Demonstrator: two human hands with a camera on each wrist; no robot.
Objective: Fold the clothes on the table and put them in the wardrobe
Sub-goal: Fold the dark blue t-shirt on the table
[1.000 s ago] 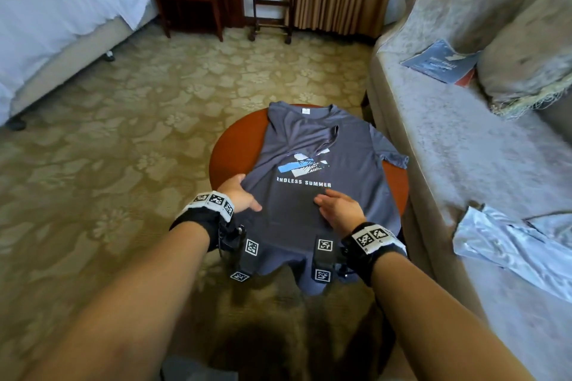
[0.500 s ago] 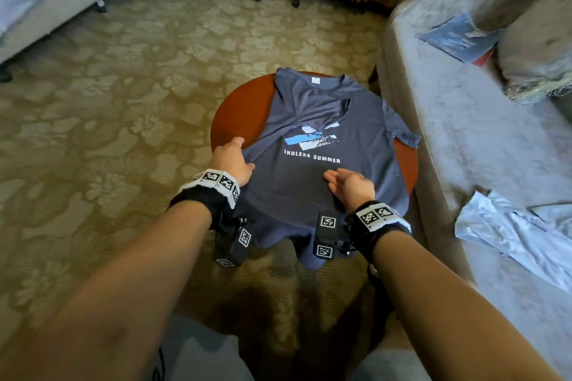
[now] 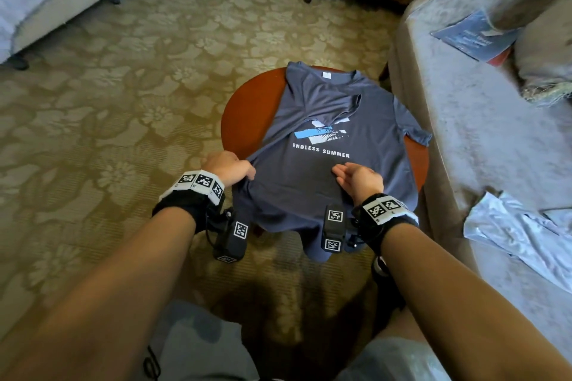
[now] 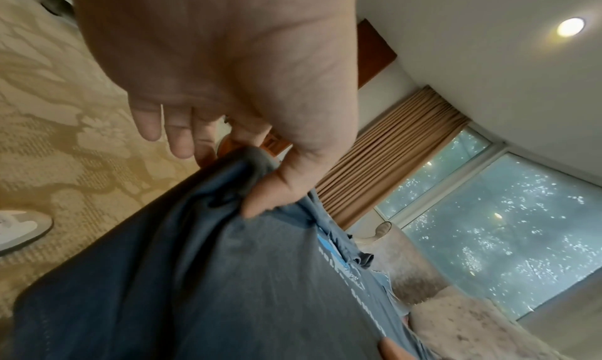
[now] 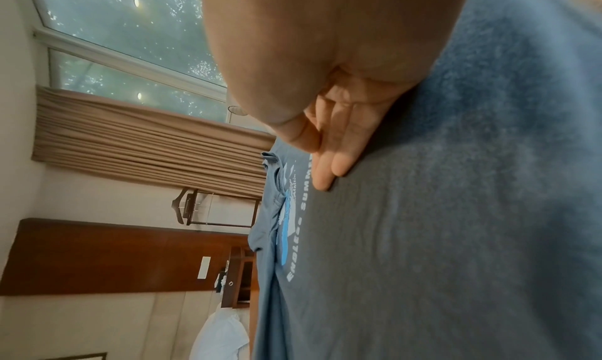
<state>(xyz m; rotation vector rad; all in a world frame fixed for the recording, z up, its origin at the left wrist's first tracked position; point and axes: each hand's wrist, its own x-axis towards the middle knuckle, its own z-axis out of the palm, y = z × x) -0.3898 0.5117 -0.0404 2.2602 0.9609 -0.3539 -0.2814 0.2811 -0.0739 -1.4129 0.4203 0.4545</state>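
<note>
Bare forearms wear black wrist straps [image 3: 182, 204] with white coded bands and cameras.

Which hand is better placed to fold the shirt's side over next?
Left. The left hand already pinches the grey T-shirt's left edge between thumb and fingers, ready to lift it across. The right hand lies flat mid-shirt, likely better for holding it down.

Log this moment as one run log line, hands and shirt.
left hand pinches left edge of grey T-shirt | right hand flat on it | shirt on round table
</note>
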